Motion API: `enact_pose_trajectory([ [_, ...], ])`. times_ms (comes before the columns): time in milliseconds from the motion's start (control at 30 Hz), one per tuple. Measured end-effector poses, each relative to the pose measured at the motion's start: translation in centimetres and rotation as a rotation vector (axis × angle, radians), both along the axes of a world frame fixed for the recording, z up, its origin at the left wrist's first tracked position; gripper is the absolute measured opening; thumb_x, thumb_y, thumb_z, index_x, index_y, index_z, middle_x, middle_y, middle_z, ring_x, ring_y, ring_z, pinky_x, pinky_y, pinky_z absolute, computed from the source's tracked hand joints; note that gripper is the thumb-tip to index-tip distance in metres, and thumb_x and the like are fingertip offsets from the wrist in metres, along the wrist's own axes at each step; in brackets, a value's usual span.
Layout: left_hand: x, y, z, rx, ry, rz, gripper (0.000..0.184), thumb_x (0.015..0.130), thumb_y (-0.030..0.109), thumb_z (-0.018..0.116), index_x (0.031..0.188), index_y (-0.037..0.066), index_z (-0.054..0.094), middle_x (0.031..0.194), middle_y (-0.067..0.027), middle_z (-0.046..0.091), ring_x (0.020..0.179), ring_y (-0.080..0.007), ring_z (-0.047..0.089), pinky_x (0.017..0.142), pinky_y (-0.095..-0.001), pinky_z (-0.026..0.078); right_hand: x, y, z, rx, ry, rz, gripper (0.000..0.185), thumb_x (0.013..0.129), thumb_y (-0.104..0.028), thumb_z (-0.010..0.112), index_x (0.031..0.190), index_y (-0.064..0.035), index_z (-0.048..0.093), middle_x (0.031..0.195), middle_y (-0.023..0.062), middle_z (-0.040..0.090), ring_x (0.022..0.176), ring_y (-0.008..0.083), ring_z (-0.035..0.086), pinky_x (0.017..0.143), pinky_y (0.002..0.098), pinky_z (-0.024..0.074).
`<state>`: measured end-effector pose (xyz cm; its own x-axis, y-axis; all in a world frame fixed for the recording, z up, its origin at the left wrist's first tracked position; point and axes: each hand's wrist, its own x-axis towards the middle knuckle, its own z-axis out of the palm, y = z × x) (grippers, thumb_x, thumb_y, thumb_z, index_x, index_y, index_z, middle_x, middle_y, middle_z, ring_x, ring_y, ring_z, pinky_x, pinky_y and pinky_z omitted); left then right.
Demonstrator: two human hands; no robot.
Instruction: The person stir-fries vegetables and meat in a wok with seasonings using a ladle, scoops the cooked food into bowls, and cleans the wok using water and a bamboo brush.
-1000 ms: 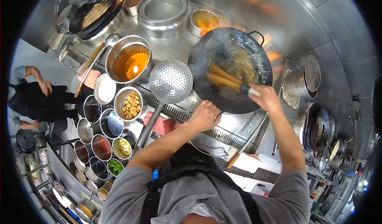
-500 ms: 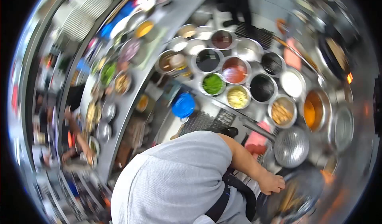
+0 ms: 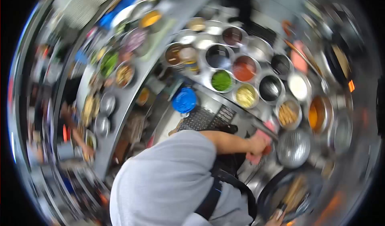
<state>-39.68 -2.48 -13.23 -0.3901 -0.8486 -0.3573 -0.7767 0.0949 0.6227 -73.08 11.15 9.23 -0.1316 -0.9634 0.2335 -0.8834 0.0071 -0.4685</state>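
My left hand (image 3: 258, 144), fingers closed, is on a pink cloth (image 3: 254, 157) beside the stove edge. The handle of a round perforated metal strainer (image 3: 293, 148) passes just above that hand. At the bottom, my right hand (image 3: 276, 218) is partly cut off by the frame. It grips the dark handle of a long tan tool, which looks like a bamboo wok brush (image 3: 296, 186). The brush lies inside a dark wok (image 3: 269, 194) that has a shiny, wet-looking surface.
Metal pots of green pieces (image 3: 221, 80), yellow chopped food (image 3: 245, 96), red sauce (image 3: 244, 68) and orange liquid (image 3: 316, 113) crowd the counter. A blue-topped bin (image 3: 184, 100) stands below. Another person's arm (image 3: 76, 135) reaches over the far-left counter. Flames glow near the wok.
My left hand has moved from the wok's rim up to the pink cloth. My right hand has come into view at the bottom, on the brush. The view has shifted slightly.
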Motion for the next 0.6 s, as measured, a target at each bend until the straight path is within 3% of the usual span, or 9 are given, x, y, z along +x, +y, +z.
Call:
enact_pose_trajectory([
  [33,0.3,-0.1,2.0,0.034,-0.040,-0.018,0.042,0.066,0.017,0.071,0.104,0.002,0.064,0.097,-0.0173,0.068,0.088,-0.0325,0.068,0.075,-0.0428,0.054,1.0,1.5,2.8,0.256,-0.206,-0.264,0.040,0.088,-0.035,0.067,0.105,0.0015,0.070,0.095,0.0143,0.071,0.078,0.0220,0.066,0.071,0.0339,0.0551],
  [67,0.6,-0.4,4.0,0.067,-0.079,-0.037,0.039,0.069,0.018,0.071,0.105,0.004,0.063,0.098,-0.0178,0.068,0.086,-0.0325,0.069,0.072,-0.0427,0.055,-9.8,4.9,-2.0,0.356,0.080,-0.087,0.050,0.082,-0.019,0.072,0.127,0.0003,0.059,0.122,0.0212,0.061,0.111,0.0312,0.058,0.096,0.0403,0.0443],
  [167,-0.7,-1.0,1.2,-0.020,-0.084,-0.011,0.047,0.070,0.023,0.071,0.111,0.003,0.056,0.097,-0.0227,0.066,0.088,-0.0370,0.067,0.076,-0.0463,0.054,-13.2,10.2,-2.2,0.369,0.281,-0.526,0.050,0.082,-0.022,0.070,0.128,-0.0075,0.060,0.120,0.0196,0.062,0.109,0.0356,0.058,0.093,0.0430,0.0441],
  [267,-0.5,-1.8,0.5,-0.138,-0.021,-0.074,0.053,0.069,0.029,0.075,0.108,-0.001,0.054,0.104,-0.0257,0.064,0.101,-0.0386,0.063,0.086,-0.0470,0.051,-10.9,1.3,-2.9,0.301,0.339,-0.854,0.047,0.084,-0.025,0.067,0.128,-0.0100,0.059,0.099,0.0230,0.067,0.089,0.0379,0.065,0.078,0.0445,0.0518],
  [333,-0.4,-2.4,0.3,-0.042,0.036,-0.079,0.057,0.068,0.030,0.076,0.110,-0.001,0.055,0.106,-0.0261,0.064,0.101,-0.0395,0.063,0.088,-0.0465,0.051,-10.8,-3.6,-7.4,0.102,0.446,-0.725,0.044,0.083,-0.025,0.069,0.125,-0.0123,0.061,0.097,0.0224,0.066,0.088,0.0383,0.065,0.076,0.0471,0.0517],
  [433,0.0,-2.7,4.1,0.205,0.186,0.036,0.056,0.072,0.028,0.077,0.116,-0.001,0.058,0.107,-0.0219,0.065,0.100,-0.0354,0.065,0.088,-0.0423,0.051,-4.9,-7.7,-8.0,-0.039,0.076,-0.736,0.045,0.080,-0.022,0.071,0.122,-0.0066,0.064,0.101,0.0245,0.067,0.090,0.0380,0.066,0.079,0.0435,0.0516],
  [500,-0.9,-2.4,6.2,0.798,0.950,0.303,0.044,0.082,0.020,0.070,0.119,0.001,0.058,0.100,-0.0140,0.066,0.089,-0.0269,0.067,0.080,-0.0375,0.053,-3.1,-6.3,-6.4,-0.068,-0.136,-0.636,0.047,0.078,-0.021,0.072,0.122,-0.0053,0.064,0.103,0.0247,0.067,0.092,0.0370,0.067,0.083,0.0405,0.0514],
  [533,-1.7,-2.9,7.2,0.895,1.142,0.216,0.029,0.087,0.012,0.063,0.114,0.001,0.059,0.094,-0.0081,0.065,0.077,-0.0195,0.065,0.071,-0.0327,0.054,-2.6,-5.0,-4.9,-0.073,-0.143,-0.657,0.047,0.078,-0.021,0.072,0.122,-0.0053,0.064,0.103,0.0247,0.067,0.092,0.0370,0.067,0.083,0.0405,0.0514],
  [600,-3.0,-2.9,11.1,0.929,1.058,0.251,0.027,0.087,0.012,0.063,0.111,0.001,0.059,0.092,-0.0080,0.064,0.073,-0.0192,0.063,0.067,-0.0321,0.053,-2.2,-0.1,-2.1,0.121,-0.426,-0.454,0.050,0.075,-0.021,0.074,0.121,-0.0033,0.064,0.104,0.0227,0.069,0.093,0.0310,0.068,0.086,0.0355,0.0503],
])
